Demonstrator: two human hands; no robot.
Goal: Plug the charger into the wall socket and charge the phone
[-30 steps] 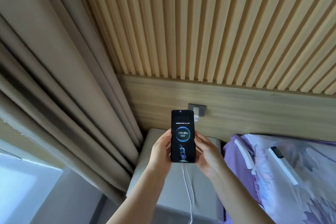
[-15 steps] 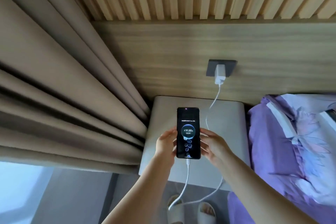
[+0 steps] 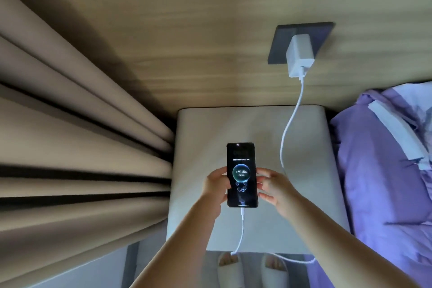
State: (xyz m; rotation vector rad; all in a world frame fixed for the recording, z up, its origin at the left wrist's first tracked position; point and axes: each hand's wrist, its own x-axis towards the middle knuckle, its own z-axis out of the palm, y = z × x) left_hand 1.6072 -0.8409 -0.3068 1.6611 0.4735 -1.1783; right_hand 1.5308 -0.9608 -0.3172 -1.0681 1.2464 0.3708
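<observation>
A black phone [image 3: 242,174] with a lit screen reading 91.80% is held flat just above the grey bedside table [image 3: 304,194]. My left hand [image 3: 214,190] grips its left edge. My right hand [image 3: 274,190] touches its right edge with the fingers spread. A white cable [image 3: 286,133] runs from the phone's bottom end, loops past the table's front edge and rises to the white charger [image 3: 299,55]. The charger sits plugged in the dark wall socket [image 3: 279,44] on the wooden panel.
Beige curtains [image 3: 77,147] hang in folds at the left, right against the table. A bed with purple bedding [image 3: 383,170] borders the table on the right. My feet in white slippers [image 3: 228,269] stand on the floor below the table's front edge.
The view has tilted down and closer: socket and charger are now larger and higher in view. The phone has come lower over the table, still in both hands, and the right hand's fingers have spread.
</observation>
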